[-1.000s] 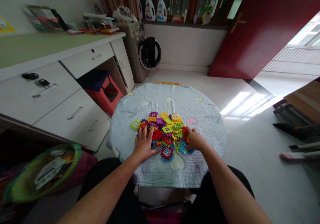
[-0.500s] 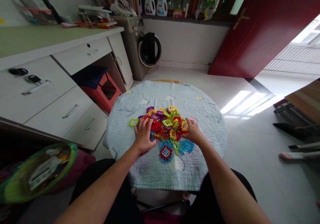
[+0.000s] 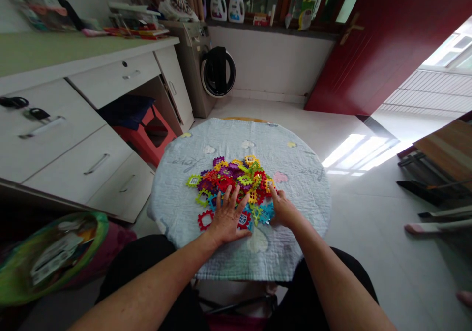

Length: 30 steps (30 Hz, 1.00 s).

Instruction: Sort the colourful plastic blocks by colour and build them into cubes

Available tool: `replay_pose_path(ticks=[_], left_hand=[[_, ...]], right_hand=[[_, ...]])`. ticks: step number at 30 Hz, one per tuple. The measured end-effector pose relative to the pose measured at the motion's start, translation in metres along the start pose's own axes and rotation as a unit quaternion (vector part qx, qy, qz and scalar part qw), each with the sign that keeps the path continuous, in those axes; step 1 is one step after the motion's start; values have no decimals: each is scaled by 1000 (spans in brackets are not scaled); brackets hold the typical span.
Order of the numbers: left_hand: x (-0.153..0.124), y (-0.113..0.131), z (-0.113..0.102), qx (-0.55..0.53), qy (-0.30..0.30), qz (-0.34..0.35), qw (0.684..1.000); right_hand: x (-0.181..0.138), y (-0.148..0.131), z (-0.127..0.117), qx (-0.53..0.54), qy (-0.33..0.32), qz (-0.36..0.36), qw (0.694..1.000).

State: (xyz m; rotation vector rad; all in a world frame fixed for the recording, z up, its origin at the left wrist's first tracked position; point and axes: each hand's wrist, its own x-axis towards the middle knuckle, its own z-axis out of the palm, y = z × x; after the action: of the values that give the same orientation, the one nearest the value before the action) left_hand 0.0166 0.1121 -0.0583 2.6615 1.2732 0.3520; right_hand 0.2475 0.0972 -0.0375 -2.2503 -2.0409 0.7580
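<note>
A heap of colourful plastic interlocking blocks [image 3: 224, 182] with notched edges lies on a cloth-covered round table [image 3: 177, 193]. My left hand [image 3: 227, 222] is spread flat over the near side of the heap, partly covering a red block with a white window grid [image 3: 244, 219]. To its left lies a red frame-shaped block [image 3: 205, 220]. My right hand [image 3: 283, 209] rests at the heap's right edge, fingers apart, beside a yellow window block [image 3: 269, 183] and blue blocks [image 3: 266, 213]. Its fingertips touch the pile's edge.
A red stool [image 3: 147, 139] stands under the white desk [image 3: 92, 70] at left. A lined bin [image 3: 101, 232] is near my left knee. Behind the table are a washing machine [image 3: 195, 70] with its door open and a red door [image 3: 342, 60].
My left hand has moved right and nearer to me across the heap, uncovering blocks on the left. My right hand has shifted slightly nearer to me. The view has turned a little.
</note>
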Motion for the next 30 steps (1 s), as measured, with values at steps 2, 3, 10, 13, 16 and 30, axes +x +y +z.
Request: replay_pose_path(ticks=[2, 3, 10, 13, 16, 30], left_hand=[[3, -2, -2, 8, 4, 3, 1000], [4, -2, -2, 12, 5, 5, 1000], [7, -7, -3, 33, 4, 1, 999], [7, -7, -4, 34, 1, 4, 999], [6, -6, -5, 41, 11, 18, 999], [16, -29, -40, -87, 51, 20, 995]], right_hand=[[4, 0, -2, 10, 22, -7, 1000], [6, 0, -3, 14, 35, -9, 999], [17, -2, -11, 76, 127, -22, 989], [24, 0, -11, 91, 171, -13, 981], [30, -3, -10, 86, 205, -6, 975], [35, -5, -22, 39, 167, -36, 985]])
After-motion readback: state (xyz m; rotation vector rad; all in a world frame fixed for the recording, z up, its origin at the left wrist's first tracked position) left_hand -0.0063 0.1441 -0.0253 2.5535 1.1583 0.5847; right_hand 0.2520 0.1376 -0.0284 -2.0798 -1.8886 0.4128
